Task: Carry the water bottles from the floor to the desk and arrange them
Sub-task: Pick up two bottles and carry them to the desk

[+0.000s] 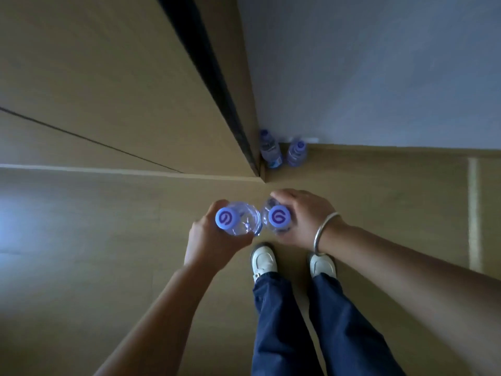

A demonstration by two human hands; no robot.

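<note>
Clear bottle [245,218] gripped in left hand [214,240], second bottle [276,217] in right hand [303,218], touching

Single head-worn wide-angle view, looks almost straight down from standing height. Near the lens, mid-frame: left hand [214,240] and right hand [303,221], each gripping a clear plastic water bottle with a purple cap, left one [238,219], right one [276,217]. Tan wooden floor [81,267] far below. Frame top faces the grey-blue wall [379,77]. Edges bend with lens distortion.
</note>
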